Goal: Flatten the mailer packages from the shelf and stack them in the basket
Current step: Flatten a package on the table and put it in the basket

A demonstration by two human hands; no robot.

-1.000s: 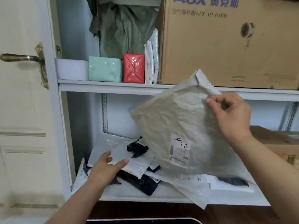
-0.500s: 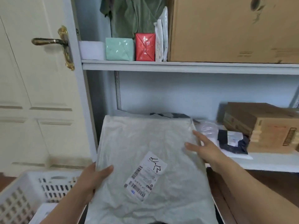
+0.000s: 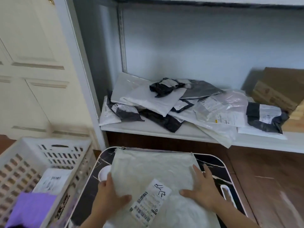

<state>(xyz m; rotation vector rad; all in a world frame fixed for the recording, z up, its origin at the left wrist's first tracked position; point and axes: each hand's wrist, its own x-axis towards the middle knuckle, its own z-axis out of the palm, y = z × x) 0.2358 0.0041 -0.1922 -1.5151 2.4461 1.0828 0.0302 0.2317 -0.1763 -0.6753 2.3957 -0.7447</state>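
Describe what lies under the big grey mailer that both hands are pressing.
The grey mailer lies on a dark marbled tray table; a white round dish peeks out at its left edge. Whatever else sits beneath is covered.

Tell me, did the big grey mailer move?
Yes. The grey mailer came down off the shelf onto the dark table in front, both hands pressing it.

A cream panelled door (image 3: 29,66) stands left, with brown cardboard boxes (image 3: 279,89) (stacked) far right.
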